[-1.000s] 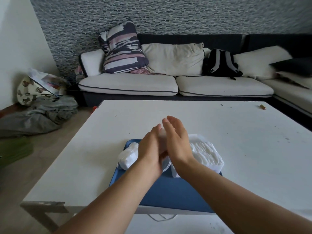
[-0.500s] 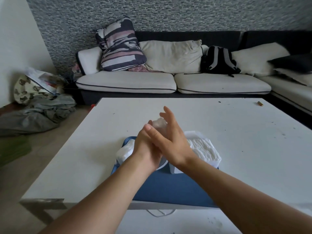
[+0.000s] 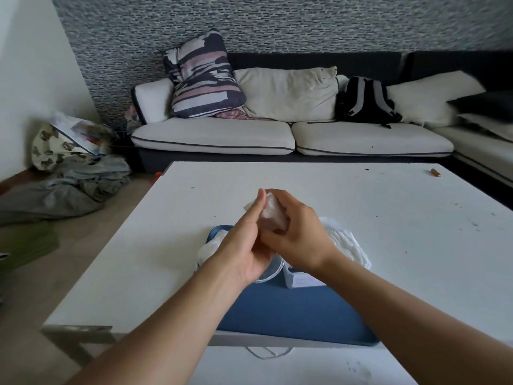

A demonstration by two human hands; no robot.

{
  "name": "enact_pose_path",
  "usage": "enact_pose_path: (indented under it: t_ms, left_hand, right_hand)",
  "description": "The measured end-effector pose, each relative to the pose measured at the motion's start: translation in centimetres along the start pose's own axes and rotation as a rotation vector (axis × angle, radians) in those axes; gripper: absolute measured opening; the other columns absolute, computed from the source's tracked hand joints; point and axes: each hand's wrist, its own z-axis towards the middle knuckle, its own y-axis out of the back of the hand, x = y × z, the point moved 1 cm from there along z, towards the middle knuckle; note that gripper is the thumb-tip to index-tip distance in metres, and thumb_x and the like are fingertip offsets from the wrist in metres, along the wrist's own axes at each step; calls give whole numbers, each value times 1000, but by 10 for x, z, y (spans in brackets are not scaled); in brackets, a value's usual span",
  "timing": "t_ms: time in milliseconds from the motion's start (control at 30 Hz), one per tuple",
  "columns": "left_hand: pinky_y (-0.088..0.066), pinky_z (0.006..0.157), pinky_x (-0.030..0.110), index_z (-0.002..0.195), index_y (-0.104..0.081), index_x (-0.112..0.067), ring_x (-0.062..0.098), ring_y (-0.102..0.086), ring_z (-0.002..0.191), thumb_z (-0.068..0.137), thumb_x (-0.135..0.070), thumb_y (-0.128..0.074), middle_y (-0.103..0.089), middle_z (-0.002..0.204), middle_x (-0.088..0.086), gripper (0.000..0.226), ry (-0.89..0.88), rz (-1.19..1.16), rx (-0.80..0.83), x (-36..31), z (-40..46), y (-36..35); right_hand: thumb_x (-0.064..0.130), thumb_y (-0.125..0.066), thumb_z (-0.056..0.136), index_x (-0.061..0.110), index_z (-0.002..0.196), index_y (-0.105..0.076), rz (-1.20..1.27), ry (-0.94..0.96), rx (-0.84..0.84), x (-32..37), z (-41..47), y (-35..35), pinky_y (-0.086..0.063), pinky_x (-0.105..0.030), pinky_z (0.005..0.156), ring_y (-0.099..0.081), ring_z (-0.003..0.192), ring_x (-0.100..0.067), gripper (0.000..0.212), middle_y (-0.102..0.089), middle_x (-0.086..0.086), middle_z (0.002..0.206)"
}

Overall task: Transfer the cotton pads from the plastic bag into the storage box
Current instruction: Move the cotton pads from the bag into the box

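Nearest, a blue tray [image 3: 291, 315] lies on the white surface [image 3: 361, 218], carrying a pale storage box [image 3: 298, 279]. Just beyond the box lie cotton pads [image 3: 347, 243] (white, loosely heaped). Above the tray, the right hand [image 3: 301, 240] curls its fingers round a crumpled plastic bag [image 3: 273, 215], while the left hand [image 3: 244, 243] lays straight fingers against the bag.

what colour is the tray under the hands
Blue: the tray shows best in the head view, lying on the white table.
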Motion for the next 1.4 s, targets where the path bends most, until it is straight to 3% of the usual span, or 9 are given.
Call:
enact_pose_path:
  t_ms: [67, 167, 333, 533, 733, 867, 1067, 1300, 1400]
  left_hand:
    - [-60, 71, 28, 108, -70, -13, 16, -75, 87, 86, -40, -70, -76, 97, 7, 35, -12, 96, 26, 0, 0, 1]
    - [-58, 77, 32, 115, -69, -16, 18, -72, 97, 75, -47, -74, -74, 108, 8, 50, -4, 170, 49, -1, -1, 1]
    - [-61, 71, 33, 116, -68, -7, 23, -76, 85, 98, -41, -59, -75, 96, 12, 40, 57, -76, 40, 1, -3, -1]
    - [-58, 64, 28, 106, -68, -7, 23, -72, 79, 84, -20, -60, -71, 98, 13, 27, 107, 17, 109, -11, -3, 7]
    - [-59, 74, 31, 127, -61, -3, 26, -70, 94, 94, -30, -60, -66, 114, 17, 42, 134, 91, 121, -9, -6, 12]
    - [-49, 95, 44, 136, -58, -1, 33, -56, 113, 101, -34, -53, -57, 135, 30, 49, 73, 138, 129, -11, -1, 18]
    - [-52, 92, 48, 139, -55, -4, 39, -58, 116, 97, -40, -61, -60, 128, 26, 56, 48, 222, 165, -15, -2, 21]
    - [-60, 77, 43, 149, -40, -15, 34, -66, 106, 91, -19, -72, -65, 121, 19, 67, 22, 191, 167, -14, -1, 23]
    - [-60, 79, 40, 147, -43, -12, 31, -69, 106, 93, -33, -67, -66, 121, 19, 63, 15, 220, 199, -14, -3, 20]
  right_hand:
    - [14, -76, 73, 21, 121, -65, -62, -51, -21, -1, 1, 1, -54, -21, 84, -67, 95, -4, 50, -72, 10, 104]
    - [23, -75, 72, 24, 104, -74, -139, -49, -81, -2, 4, 5, -54, -31, 79, -66, 87, -11, 32, -70, 5, 95]
    - [26, -76, 74, 29, 109, -71, -167, -78, -141, -2, 4, 1, -54, -29, 75, -65, 85, -10, 35, -63, 8, 96]
    - [14, -90, 67, 20, 124, -66, 135, -116, 284, -1, 5, 21, -50, -20, 70, -61, 78, -7, 62, -62, -6, 110]
    - [8, -89, 72, 7, 106, -68, 211, -83, 313, -12, 2, 22, -55, -49, 80, -64, 87, -37, 40, -69, -17, 96]
    - [7, -88, 73, 9, 105, -69, 303, -96, 256, -16, 4, 28, -57, -37, 84, -67, 90, -32, 37, -73, -10, 96]
    - [12, -87, 75, 11, 109, -69, 246, -84, 269, -16, 5, 29, -53, -21, 77, -67, 86, -9, 38, -73, -1, 97]
    - [19, -85, 78, 6, 105, -70, 270, -62, 245, -18, 6, 26, -57, -40, 90, -70, 92, -25, 33, -74, -9, 97]
    - [22, -87, 75, 10, 105, -71, 213, -56, 253, -18, 5, 25, -57, -33, 85, -70, 90, -18, 36, -74, -2, 95]
